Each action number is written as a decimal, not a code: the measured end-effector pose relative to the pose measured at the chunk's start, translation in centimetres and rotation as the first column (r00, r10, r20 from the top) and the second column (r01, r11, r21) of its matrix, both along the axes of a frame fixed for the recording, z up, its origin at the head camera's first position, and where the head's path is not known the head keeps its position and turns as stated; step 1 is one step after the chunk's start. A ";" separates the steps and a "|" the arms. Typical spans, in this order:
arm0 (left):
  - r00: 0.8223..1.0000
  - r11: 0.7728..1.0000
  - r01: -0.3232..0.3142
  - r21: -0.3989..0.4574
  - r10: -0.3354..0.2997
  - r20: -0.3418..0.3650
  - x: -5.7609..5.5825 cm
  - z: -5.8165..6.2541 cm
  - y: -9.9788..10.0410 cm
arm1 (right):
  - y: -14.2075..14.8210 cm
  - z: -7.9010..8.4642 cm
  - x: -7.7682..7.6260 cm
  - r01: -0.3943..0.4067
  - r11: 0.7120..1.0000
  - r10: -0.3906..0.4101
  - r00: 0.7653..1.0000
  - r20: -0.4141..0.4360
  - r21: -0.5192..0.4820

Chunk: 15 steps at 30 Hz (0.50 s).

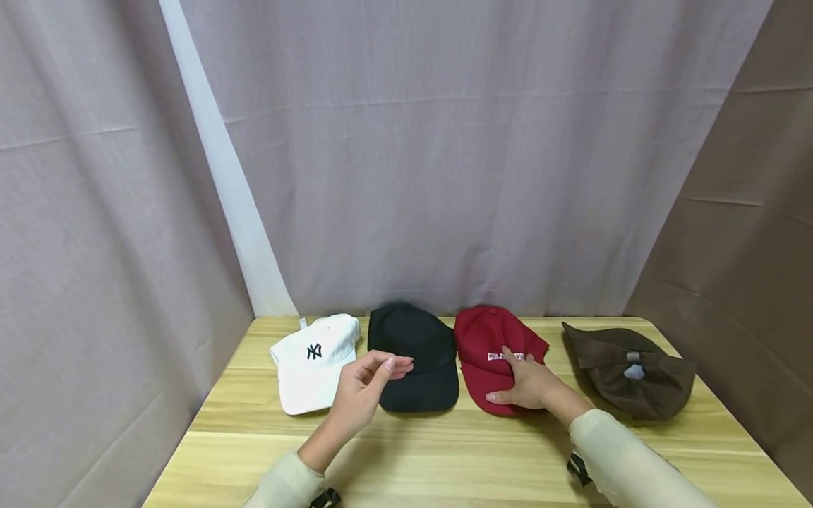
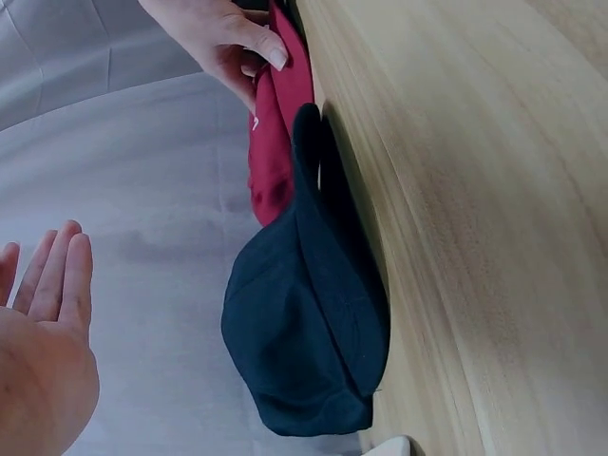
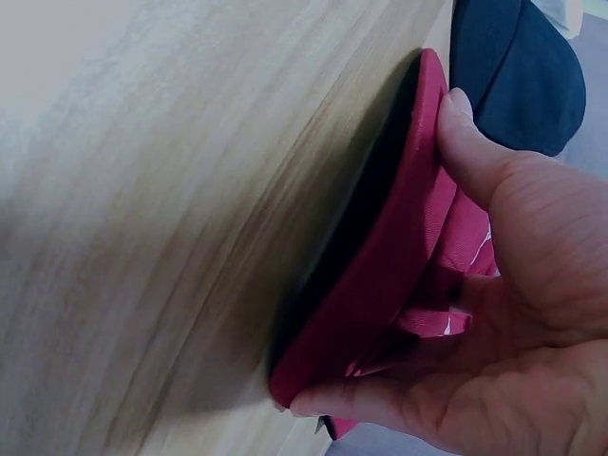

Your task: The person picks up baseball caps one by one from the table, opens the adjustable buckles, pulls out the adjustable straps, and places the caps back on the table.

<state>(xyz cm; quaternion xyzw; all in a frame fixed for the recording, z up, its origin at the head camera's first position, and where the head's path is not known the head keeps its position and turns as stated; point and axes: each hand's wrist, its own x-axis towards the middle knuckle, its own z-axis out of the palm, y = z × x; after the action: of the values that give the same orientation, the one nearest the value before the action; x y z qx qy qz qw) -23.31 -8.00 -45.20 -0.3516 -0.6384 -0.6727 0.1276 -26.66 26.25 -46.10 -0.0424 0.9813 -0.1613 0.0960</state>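
My right hand (image 1: 530, 384) is over a red baseball cap (image 1: 485, 331) with white lettering on its front. Its thumb lies on one side of the brim, and a finger (image 3: 351, 399) curls at the brim's other edge. The other fingers reach onto the crown, bent and partly hidden by the palm. Held up in the air, my left hand (image 1: 365, 388) has nothing in it. In the head view it overlaps a black baseball cap (image 1: 413, 339); the left wrist view shows the fingers extended, apart from the black cap (image 2: 294, 332).
A white cap (image 1: 317, 360) with dark letters sits left of the black one. To the right lies a dark brown brimmed hat (image 1: 635, 374) with a pale patch. All rest on a wooden table (image 1: 444, 458), and a grey curtain (image 1: 444, 176) hangs behind.
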 end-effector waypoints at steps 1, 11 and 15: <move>1.000 1.000 0.001 0.000 -0.001 -0.001 0.0 -0.1 0.0 | 0.0 0.0 0.1 -0.001 1.000 0.001 1.000 -0.002 -0.001; 1.000 0.999 -0.012 -0.035 0.012 0.009 -0.3 0.0 0.5 | 0.4 -0.2 0.5 0.016 1.000 -0.017 0.999 -0.037 -0.018; 0.999 0.998 -0.029 -0.058 0.031 0.034 -0.1 0.2 0.7 | 0.3 0.4 1.5 0.031 0.999 -0.033 0.995 -0.096 -0.015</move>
<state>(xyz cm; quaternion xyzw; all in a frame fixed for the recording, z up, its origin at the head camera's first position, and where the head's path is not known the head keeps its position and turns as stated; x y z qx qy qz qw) -23.41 -7.33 -45.03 -0.3338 -0.6647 -0.6582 0.1163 -25.14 26.60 -45.68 -0.0350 0.9843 -0.1669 0.0459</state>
